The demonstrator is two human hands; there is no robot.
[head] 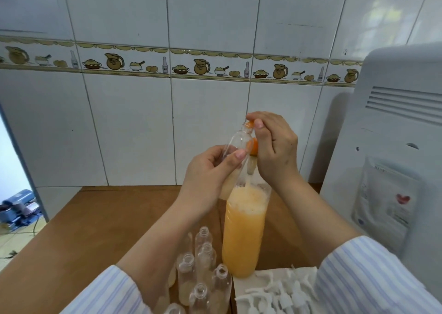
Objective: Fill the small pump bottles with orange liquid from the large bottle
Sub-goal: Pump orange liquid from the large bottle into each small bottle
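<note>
Above the table (100,218), left hand (210,170) grips a tilted small bottle (235,146); right hand (275,146) pinches an orange funnel (251,124) at its mouth. At six o'clock: big bottle (244,230), mostly full of orange liquid.

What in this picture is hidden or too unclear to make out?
- Head view: the large bottle's neck is hidden behind the right hand.
- Small bottle: the left hand covers its lower half, so its fill level is unclear.
- Empty bottles and white pump heads: cut off by the bottom edge, count unknown.
</note>
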